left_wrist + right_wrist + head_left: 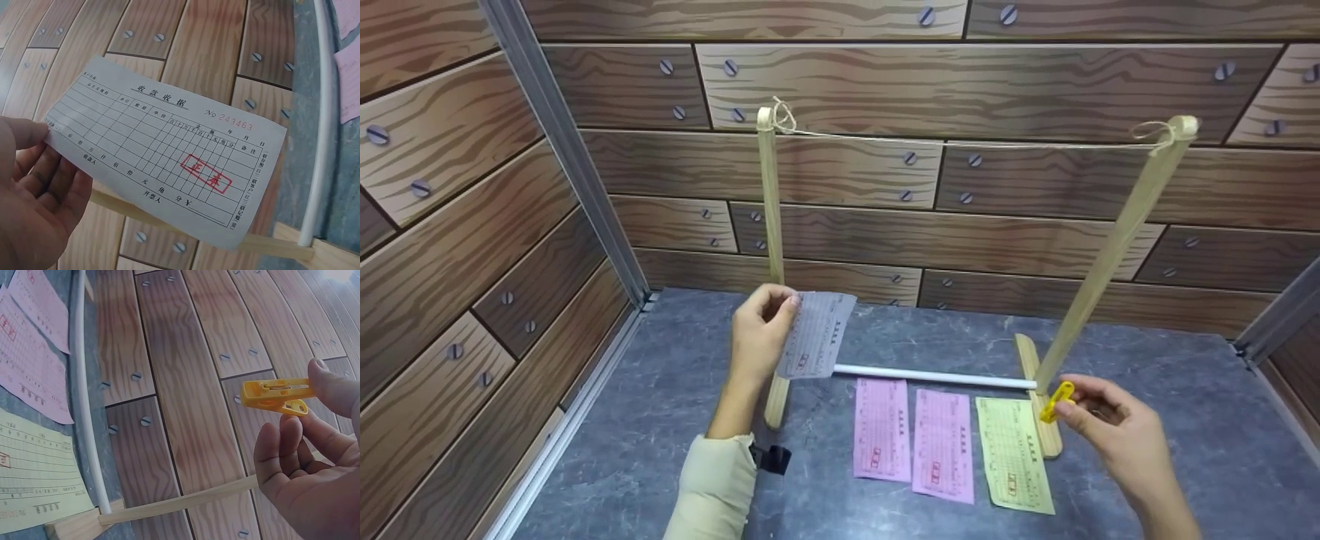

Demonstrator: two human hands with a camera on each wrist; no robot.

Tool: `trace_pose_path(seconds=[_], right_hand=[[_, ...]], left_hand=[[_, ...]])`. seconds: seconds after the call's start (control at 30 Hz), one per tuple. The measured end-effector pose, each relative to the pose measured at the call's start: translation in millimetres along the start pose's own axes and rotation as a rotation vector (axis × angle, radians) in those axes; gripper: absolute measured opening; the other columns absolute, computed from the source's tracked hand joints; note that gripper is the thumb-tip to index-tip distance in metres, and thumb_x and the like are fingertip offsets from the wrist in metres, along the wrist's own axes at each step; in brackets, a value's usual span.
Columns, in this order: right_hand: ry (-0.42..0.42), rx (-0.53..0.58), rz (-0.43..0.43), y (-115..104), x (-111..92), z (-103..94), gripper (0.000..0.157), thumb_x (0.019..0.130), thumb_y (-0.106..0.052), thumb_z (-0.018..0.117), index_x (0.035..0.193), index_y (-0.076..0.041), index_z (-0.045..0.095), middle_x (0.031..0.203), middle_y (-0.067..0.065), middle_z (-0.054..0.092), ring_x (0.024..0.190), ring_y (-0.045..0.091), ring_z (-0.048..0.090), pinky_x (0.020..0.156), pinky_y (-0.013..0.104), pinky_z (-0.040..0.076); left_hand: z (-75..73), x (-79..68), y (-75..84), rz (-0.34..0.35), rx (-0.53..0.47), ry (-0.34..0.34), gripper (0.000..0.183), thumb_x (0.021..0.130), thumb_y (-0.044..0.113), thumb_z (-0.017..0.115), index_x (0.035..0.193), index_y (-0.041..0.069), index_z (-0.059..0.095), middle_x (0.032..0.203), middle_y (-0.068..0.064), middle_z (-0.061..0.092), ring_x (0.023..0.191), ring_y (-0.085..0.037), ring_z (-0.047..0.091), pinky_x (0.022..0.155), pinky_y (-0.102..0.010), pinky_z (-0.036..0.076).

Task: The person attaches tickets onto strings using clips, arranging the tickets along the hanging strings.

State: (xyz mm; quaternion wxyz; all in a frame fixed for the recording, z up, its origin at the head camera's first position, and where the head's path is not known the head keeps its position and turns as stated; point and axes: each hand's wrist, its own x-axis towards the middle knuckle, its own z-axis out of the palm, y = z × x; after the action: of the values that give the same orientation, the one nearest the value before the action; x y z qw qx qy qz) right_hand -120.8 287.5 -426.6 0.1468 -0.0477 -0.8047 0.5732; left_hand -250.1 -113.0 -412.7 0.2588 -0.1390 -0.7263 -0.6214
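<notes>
My left hand (763, 330) pinches a white receipt slip (819, 334) by one edge, holding it up in front of the left wooden post (771, 202). Printed lines, a red number and a red stamp show on the slip (169, 152) in the left wrist view. Between thumb and finger, my right hand (1121, 431) grips a yellow clothespin (1059, 401) by its handle ends, near the foot of the right post (1117, 247). In the right wrist view the clothespin's (275, 392) nose points away from the hand. A thin string (975, 142) is tied between the post tops.
Two pink slips (881, 429) and a yellow slip (1014, 454) lie in a row on the dark grey tabletop (682, 375). Behind them a white rod (937, 376) joins the posts low down. Wood-patterned panels (840, 82) stand at the back and sides.
</notes>
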Motion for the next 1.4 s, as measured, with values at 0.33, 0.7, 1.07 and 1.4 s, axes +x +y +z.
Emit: trace_pose_path(seconds=[0.33, 0.7, 1.07, 1.4], right_hand=[[0.017, -0.03, -0.113, -11, 3, -0.8, 0.036, 0.09, -0.003, 0.075, 0.122, 0.011, 0.063, 0.088, 0.007, 0.063, 0.074, 0.012, 0.061, 0.063, 0.022, 0.052], [0.018, -0.037, -0.159, -24, 9, 2.5, 0.034, 0.089, 0.001, 0.075, 0.12, 0.01, 0.065, 0.088, 0.006, 0.063, 0.074, 0.012, 0.061, 0.061, 0.021, 0.051], [-0.002, -0.029, -0.295, -59, 24, 4.4, 0.034, 0.084, 0.007, 0.077, 0.116, 0.008, 0.068, 0.091, 0.006, 0.063, 0.078, 0.013, 0.061, 0.069, 0.018, 0.052], [-0.023, -0.037, -0.376, -91, 35, 14.5, 0.034, 0.084, 0.006, 0.078, 0.116, 0.006, 0.069, 0.094, 0.009, 0.061, 0.079, 0.014, 0.06, 0.07, 0.017, 0.052]], left_hand=[[6.3, 33.3, 19.7, 0.086, -0.015, 0.01, 0.006, 0.092, 0.002, 0.068, 0.093, -0.004, 0.068, 0.078, -0.006, 0.064, 0.067, -0.014, 0.053, 0.061, -0.023, 0.043], [9.8, 65.7, 53.0, 0.13, -0.05, 0.002, 0.008, 0.092, 0.002, 0.067, 0.094, -0.006, 0.068, 0.079, -0.006, 0.065, 0.067, -0.012, 0.054, 0.061, -0.023, 0.043], [8.4, 78.0, 68.7, 0.14, -0.052, -0.01, 0.008, 0.093, 0.002, 0.065, 0.096, -0.005, 0.067, 0.083, -0.006, 0.066, 0.069, -0.012, 0.054, 0.063, -0.024, 0.044], [6.9, 86.6, 78.3, 0.142, -0.061, 0.001, 0.01, 0.093, 0.002, 0.066, 0.096, -0.007, 0.067, 0.08, -0.004, 0.065, 0.068, -0.011, 0.053, 0.062, -0.024, 0.043]])
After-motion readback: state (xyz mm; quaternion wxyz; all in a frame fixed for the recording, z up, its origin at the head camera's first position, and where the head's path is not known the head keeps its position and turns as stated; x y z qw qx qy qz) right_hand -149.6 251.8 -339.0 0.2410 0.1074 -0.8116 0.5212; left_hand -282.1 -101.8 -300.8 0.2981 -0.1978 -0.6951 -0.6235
